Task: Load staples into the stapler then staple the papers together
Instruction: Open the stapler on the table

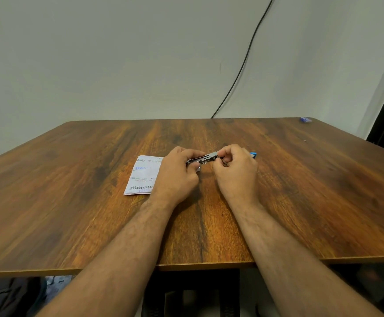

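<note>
A small metal stapler [203,158] is held between both hands above the middle of the wooden table [72,179]. My left hand [177,173] grips its left end. My right hand [236,170] pinches its right end, where a thin metal piece sticks out below the fingers. Behind my right hand a blue part [253,154] shows; I cannot tell whether it belongs to the stapler. A small stack of papers [143,175] with scribbled lines lies flat to the left, partly hidden under my left hand.
A small blue box [305,119] sits at the table's far right corner. A black cable [243,65] runs down the wall behind the table. The table's near edge is just before my forearms.
</note>
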Tool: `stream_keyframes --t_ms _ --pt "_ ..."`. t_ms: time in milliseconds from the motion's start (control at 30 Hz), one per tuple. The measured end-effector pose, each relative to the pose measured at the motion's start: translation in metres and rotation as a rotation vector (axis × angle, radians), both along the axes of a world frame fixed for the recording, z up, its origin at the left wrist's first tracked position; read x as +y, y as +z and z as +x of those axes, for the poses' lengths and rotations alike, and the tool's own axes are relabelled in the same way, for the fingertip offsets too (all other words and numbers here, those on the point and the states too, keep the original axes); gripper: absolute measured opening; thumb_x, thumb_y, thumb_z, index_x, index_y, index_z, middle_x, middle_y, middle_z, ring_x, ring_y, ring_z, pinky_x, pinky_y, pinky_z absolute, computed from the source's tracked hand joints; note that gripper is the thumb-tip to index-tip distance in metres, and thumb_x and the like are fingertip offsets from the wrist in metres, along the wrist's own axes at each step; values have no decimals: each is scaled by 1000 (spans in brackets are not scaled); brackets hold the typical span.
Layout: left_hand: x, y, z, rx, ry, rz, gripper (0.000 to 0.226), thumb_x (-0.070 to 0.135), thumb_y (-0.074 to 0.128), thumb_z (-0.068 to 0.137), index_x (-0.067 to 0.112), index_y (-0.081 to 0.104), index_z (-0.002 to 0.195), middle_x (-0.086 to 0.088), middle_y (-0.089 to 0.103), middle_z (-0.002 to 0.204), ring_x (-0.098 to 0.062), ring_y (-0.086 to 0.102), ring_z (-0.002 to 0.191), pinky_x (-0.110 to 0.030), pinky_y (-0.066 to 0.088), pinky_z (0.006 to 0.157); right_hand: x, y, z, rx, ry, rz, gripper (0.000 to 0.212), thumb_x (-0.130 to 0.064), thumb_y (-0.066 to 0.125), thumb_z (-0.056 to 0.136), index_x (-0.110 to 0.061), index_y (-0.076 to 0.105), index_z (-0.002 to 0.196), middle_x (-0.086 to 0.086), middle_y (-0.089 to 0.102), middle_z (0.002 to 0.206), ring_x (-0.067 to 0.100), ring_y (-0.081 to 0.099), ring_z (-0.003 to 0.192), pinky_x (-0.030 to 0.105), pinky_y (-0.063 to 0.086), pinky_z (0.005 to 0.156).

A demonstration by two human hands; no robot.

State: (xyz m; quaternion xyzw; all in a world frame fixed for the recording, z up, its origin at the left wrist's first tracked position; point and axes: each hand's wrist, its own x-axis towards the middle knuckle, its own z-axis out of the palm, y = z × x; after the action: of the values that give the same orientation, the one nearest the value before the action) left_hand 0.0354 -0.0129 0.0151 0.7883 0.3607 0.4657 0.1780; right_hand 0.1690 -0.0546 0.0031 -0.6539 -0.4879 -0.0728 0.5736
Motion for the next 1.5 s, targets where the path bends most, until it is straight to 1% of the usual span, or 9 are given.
stream_keyframes --t_ms 267,467,700,800,900,967,1100,1267,1500 --pt "-1 2 -1 -5 22 23 32 2 57 91 23 74 108 5 59 101 -7 57 94 -6 37 82 1 2 2 45 74 1 15 -12 79 80 -22 69 86 -3 69 85 11 64 78 25 51 72" --pt "0 2 0 -29 55 9 29 5 58 92 24 75 106 4 61 104 -5 57 95 0 36 77 -3 3 -2 -8 69 -21 17 -8 69 85 -25 68 86 -4 69 88 5 62 77 6 40 64" --pt "-4 3 -2 -48 30 140 31 0 58 90 20 74 108 6 58 100 -3 55 92 0 37 79 -5 5 -2 2 78 33 15 -10 72 86 -22 65 86 -4 66 88 9 63 78 23 54 65" --pt "-5 4 -5 -107 30 247 39 -6 58 85 18 70 114 3 59 104 -2 54 93 -3 39 81 -6 7 -4 -20 115 98 20 -6 77 83 -21 65 89 -5 66 90 6 64 80 22 56 68" --pt "-3 3 -1 -127 23 110 50 -4 57 88 25 58 129 3 61 105 -1 57 90 -3 40 81 -5 5 -3 -13 95 135 24 0 71 82 -22 63 88 -5 65 88 10 63 78 34 58 71" --pt "0 0 3 -68 25 66 45 -4 56 90 24 65 124 3 60 104 3 56 86 -5 41 82 -6 3 -2 -22 70 129 23 -1 69 83 -22 61 86 -7 63 86 10 61 77 37 57 70" --pt "2 -2 -1 -97 10 3 50 1 57 90 27 54 132 6 62 100 -4 58 87 -9 43 79 -5 2 -3 -43 69 142 21 1 69 83 -19 63 87 -7 63 87 11 61 77 34 55 69" --pt "10 -3 2 -33 57 -18 26 7 60 90 24 73 105 3 71 105 -12 62 99 -28 48 91 -3 4 -2 -33 79 49 23 -4 69 86 -26 65 90 -5 67 91 11 65 81 24 54 70" --pt "11 -3 2 -37 69 -110 20 15 61 92 29 74 98 8 74 99 -9 64 94 -27 49 87 -5 6 0 62 76 1 23 -7 70 86 -30 65 85 -13 70 82 7 69 79 14 51 73"
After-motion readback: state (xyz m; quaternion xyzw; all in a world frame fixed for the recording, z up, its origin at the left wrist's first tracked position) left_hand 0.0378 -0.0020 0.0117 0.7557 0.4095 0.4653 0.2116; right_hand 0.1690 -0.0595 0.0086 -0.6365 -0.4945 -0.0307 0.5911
